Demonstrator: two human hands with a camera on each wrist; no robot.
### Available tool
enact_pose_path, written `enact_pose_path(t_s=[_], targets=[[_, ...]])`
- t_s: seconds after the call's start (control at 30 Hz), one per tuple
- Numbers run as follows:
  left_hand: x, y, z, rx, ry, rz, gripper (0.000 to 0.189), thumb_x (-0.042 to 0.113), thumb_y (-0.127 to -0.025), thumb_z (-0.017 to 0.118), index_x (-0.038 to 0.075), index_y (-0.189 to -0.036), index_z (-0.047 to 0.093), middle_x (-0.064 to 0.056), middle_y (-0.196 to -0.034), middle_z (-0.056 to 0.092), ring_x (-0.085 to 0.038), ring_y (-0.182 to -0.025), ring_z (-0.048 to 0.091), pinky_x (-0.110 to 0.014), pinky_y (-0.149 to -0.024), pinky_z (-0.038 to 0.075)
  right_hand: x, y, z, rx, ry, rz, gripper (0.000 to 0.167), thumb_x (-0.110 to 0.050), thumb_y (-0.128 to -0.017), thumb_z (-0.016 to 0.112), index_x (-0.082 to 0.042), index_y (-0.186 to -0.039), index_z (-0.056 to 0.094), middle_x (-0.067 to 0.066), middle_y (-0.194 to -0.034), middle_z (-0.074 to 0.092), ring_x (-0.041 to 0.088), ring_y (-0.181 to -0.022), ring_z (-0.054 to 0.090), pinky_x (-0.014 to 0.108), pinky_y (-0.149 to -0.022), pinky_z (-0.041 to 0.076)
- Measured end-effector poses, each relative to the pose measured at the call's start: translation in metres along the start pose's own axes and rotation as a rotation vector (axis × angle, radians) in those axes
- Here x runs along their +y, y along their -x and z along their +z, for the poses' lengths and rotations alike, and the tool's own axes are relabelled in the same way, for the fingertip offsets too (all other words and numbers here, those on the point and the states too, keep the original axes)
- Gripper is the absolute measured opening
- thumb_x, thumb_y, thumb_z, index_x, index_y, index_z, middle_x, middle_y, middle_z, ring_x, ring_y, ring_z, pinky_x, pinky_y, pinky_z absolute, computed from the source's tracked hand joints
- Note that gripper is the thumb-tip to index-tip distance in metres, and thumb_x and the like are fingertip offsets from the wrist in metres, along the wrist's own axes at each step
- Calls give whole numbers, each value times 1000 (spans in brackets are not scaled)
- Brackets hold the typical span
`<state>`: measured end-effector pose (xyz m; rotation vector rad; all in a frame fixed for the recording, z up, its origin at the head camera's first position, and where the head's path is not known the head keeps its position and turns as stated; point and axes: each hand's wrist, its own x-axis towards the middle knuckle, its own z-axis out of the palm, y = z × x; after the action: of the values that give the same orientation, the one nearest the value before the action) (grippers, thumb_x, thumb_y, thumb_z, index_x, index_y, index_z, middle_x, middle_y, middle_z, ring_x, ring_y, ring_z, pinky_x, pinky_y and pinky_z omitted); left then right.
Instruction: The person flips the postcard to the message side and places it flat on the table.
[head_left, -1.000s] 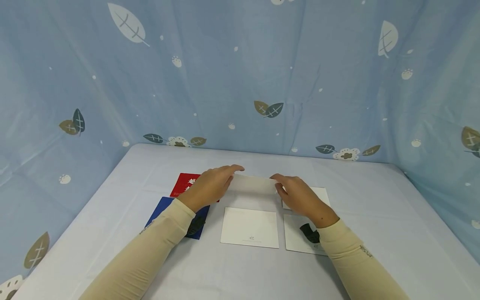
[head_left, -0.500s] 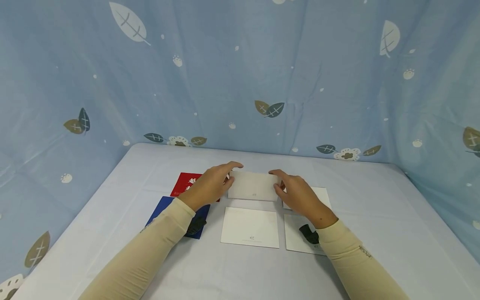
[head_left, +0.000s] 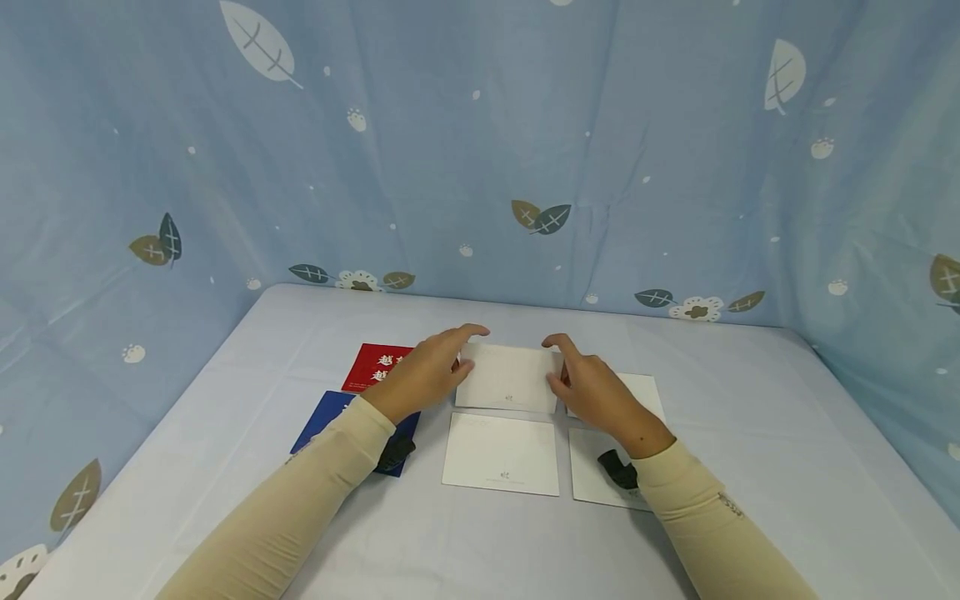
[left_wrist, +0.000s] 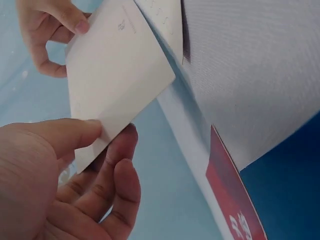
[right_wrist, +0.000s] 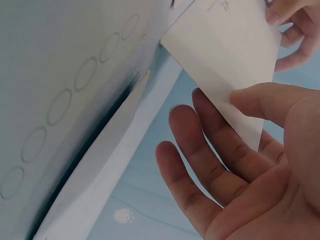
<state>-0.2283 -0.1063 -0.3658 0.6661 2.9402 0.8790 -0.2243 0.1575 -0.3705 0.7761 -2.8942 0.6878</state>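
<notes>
A white card (head_left: pixel 508 379) with a small printed mark is held between both hands, tilted and raised off the table. My left hand (head_left: pixel 431 371) pinches its left edge, thumb on the printed face and fingers behind, as the left wrist view shows. On the opposite edge, my right hand (head_left: pixel 596 392) pinches in the same way; in the right wrist view its thumb lies on the card (right_wrist: pixel 225 60) and other fingers spread below. Just in front of the held card, another white card (head_left: pixel 500 454) lies flat on the table.
To the left lie a red card (head_left: pixel 367 367) with white characters and a blue card (head_left: pixel 318 421), both partly hidden by the left arm. Two more white cards, one far (head_left: pixel 643 392) and one near (head_left: pixel 588 467), lie under the right arm. A blue leaf-patterned curtain (head_left: pixel 450 150) stands behind the table.
The held card has turned from a steep slant to show more of its face, and its printed mark has come into view. Both hands stay almost in place.
</notes>
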Motion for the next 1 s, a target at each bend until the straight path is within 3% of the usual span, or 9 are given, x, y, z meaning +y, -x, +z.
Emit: enact_pose_path(t_s=[0.27, 0.5, 0.7, 1.0], targets=[[-2, 0, 7, -28, -17, -57, 76, 16, -89, 76, 26, -151, 33, -6, -142, 53, -17, -94, 62, -35, -89, 60, 0, 0, 3, -43, -21, 33, 54, -8, -95, 66, -8, -138, 33, -1, -69, 55, 7, -51, 45, 22, -48, 41], [1, 3, 11, -58, -71, -48, 62, 15, -88, 78, 21, -139, 42, -8, -137, 51, -21, -94, 64, -33, -85, 61, 1, -1, 3, -60, -34, 49, 53, -8, -95, 66, -9, -135, 31, 0, -69, 55, 8, -51, 46, 22, -47, 42], [-2, 3, 15, -68, -141, -32, 56, 16, -86, 80, 24, -132, 50, -9, -144, 46, -21, -95, 66, -33, -82, 61, 1, -1, 5, -85, -19, 61, 59, -8, -94, 69, -10, -138, 30, 0, -71, 56, 9, -53, 48, 22, -49, 43], [-5, 3, 17, -51, -168, -23, 54, 18, -84, 82, 25, -129, 53, -11, -147, 45, -26, -101, 69, -36, -83, 62, 1, -2, 8, -137, 18, 53, 53, -4, -89, 73, -12, -134, 45, -2, -74, 59, 9, -63, 52, 22, -56, 46]])
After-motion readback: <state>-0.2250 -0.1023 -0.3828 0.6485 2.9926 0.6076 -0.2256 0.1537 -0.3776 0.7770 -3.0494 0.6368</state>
